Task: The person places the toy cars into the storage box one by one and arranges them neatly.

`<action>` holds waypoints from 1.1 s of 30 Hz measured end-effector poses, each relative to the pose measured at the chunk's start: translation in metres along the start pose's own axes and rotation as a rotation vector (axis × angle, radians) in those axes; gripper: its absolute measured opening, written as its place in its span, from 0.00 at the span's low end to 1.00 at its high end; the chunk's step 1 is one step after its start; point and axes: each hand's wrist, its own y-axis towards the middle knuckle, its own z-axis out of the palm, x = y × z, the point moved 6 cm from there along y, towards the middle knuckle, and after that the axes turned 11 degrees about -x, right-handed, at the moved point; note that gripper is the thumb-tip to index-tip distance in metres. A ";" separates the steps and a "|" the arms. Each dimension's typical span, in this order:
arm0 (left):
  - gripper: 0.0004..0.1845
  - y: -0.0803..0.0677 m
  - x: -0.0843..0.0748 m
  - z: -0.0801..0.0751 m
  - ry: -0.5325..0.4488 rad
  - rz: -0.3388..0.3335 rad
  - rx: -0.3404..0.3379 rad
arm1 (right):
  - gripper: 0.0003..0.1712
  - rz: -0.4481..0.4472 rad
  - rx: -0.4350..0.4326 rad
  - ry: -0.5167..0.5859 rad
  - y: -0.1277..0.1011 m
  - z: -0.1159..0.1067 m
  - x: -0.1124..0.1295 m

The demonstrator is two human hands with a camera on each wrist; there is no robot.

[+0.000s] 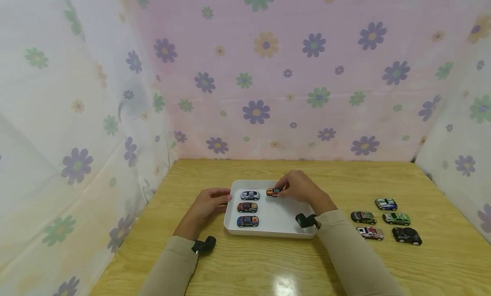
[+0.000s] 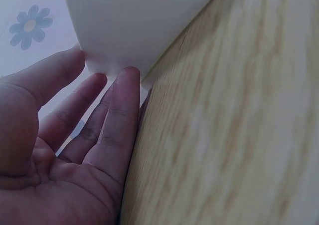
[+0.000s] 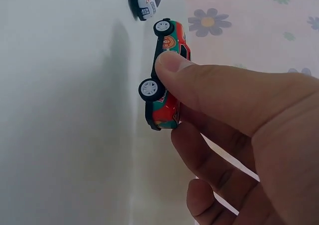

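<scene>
Here the right hand point(image 1: 301, 189) pinches a red-orange car point(image 1: 273, 192) between thumb and fingers, holding it at the far right part of the white tray point(image 1: 276, 232). In the right wrist view the car point(image 3: 164, 75) has its wheels at the tray floor, with the thumb point(image 3: 199, 80) pressed on its side; whether the wheels fully bear on the floor I cannot tell. The left hand point(image 1: 207, 204) lies at the tray's left rim, fingers straight and relaxed, their tips touching the wall point(image 2: 124, 30) and holding nothing.

To do this step well, I judge the car should sit flat on all its wheels, level with the white car point(image 1: 250, 195) to its left so a second column starts in line with the first. The fingers should lift straight up, since a sideways drag would roll it. The left hand's touch on the rim should keep the tray from sliding.

Counted: one tray. In it are four cars: the white one far, a dark red one point(image 1: 247, 207) in the middle and a blue one point(image 1: 247, 221) near, forming the left column, plus the held one. On the table point(image 1: 238, 270) to the right, well apart from the tray, lie five more: a white-green one point(image 1: 385, 203), a dark green one point(image 1: 363, 217), a bright green one point(image 1: 397, 219), a white-red one point(image 1: 370, 233) and a black one point(image 1: 407, 236). Nine cars in all.
</scene>
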 end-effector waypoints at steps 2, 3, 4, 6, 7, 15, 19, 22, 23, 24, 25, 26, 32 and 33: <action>0.21 0.000 -0.001 0.000 0.004 -0.001 0.001 | 0.10 0.004 0.001 -0.007 0.001 0.001 0.000; 0.21 0.000 -0.001 0.000 0.003 -0.002 0.001 | 0.10 0.003 0.001 -0.012 0.001 0.002 0.000; 0.21 0.000 -0.001 0.000 0.001 -0.005 0.001 | 0.10 0.002 0.002 -0.016 0.001 0.002 0.000; 0.21 0.000 -0.001 0.000 0.003 -0.003 0.003 | 0.10 -0.002 0.004 -0.023 0.002 0.003 0.000; 0.20 0.000 -0.001 0.000 0.002 -0.002 0.005 | 0.10 -0.003 0.004 -0.026 0.003 0.004 0.000; 0.20 0.001 0.000 0.000 0.001 -0.001 0.012 | 0.10 0.007 0.007 -0.039 0.005 0.007 0.000; 0.21 0.002 0.000 0.000 0.004 0.002 0.016 | 0.10 0.004 0.005 -0.049 0.005 0.007 0.000; 0.22 0.003 0.000 0.000 0.012 0.003 0.015 | 0.10 0.002 0.003 -0.057 0.004 0.007 0.000; 0.22 0.002 -0.001 0.000 0.017 0.004 0.014 | 0.10 0.001 0.002 -0.059 0.004 0.007 0.000; 0.22 0.002 -0.001 0.000 0.019 0.002 0.014 | 0.10 0.000 0.002 -0.061 0.004 0.007 0.000; 0.22 0.002 -0.001 0.000 0.021 0.002 0.013 | 0.10 0.000 0.002 -0.062 0.004 0.007 0.000; 0.22 0.002 -0.001 0.000 0.021 0.002 0.013 | 0.10 -0.002 0.002 -0.063 0.004 0.007 0.000; 0.21 0.001 -0.001 0.000 0.020 0.002 0.011 | 0.11 0.001 0.011 -0.067 0.004 0.007 0.002; 0.21 0.000 -0.001 0.000 0.020 0.001 0.010 | 0.11 0.005 0.013 -0.067 0.003 0.007 0.002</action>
